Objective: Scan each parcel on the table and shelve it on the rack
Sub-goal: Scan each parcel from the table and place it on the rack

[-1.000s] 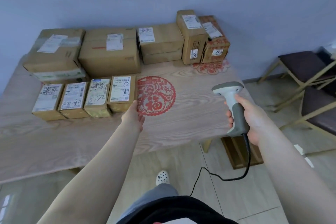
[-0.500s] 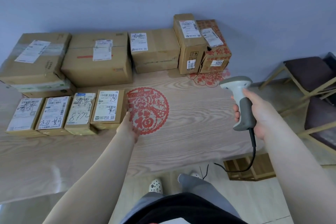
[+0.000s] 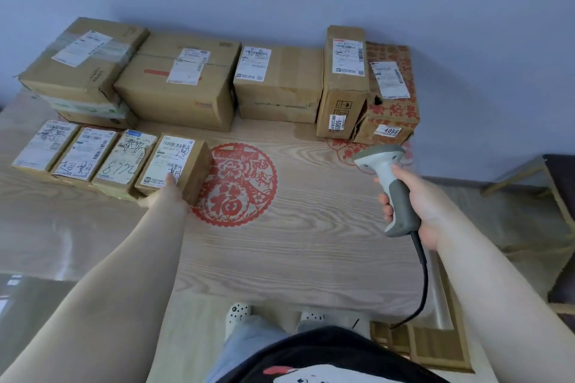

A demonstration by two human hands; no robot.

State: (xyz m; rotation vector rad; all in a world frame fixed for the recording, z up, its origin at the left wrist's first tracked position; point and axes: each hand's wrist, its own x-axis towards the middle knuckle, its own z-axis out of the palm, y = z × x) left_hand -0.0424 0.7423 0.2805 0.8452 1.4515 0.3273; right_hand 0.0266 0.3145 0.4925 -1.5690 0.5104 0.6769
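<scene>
Several small labelled parcels lie in a row at the front left of the wooden table (image 3: 295, 242). My left hand (image 3: 166, 196) grips the near end of the rightmost small parcel (image 3: 174, 162), thumb on its white label. That parcel looks slightly raised at its near end. My right hand (image 3: 420, 205) holds a grey and white barcode scanner (image 3: 385, 171) upright over the table's right side, its head pointing left and its cable hanging to the floor. Larger cardboard boxes (image 3: 180, 84) stand along the wall behind. No rack is in view.
Three more small parcels (image 3: 84, 154) lie left of the gripped one. A tall box (image 3: 345, 78) and a red-printed box (image 3: 392, 93) stand at the back right. A red paper-cut (image 3: 239, 186) decorates the table's middle. A chair (image 3: 557, 183) stands to the right, a wooden crate (image 3: 420, 342) on the floor.
I have stepped closer to the table. My left hand slid from the parcel's right corner onto its near end and label. The scanner stays held at the right.
</scene>
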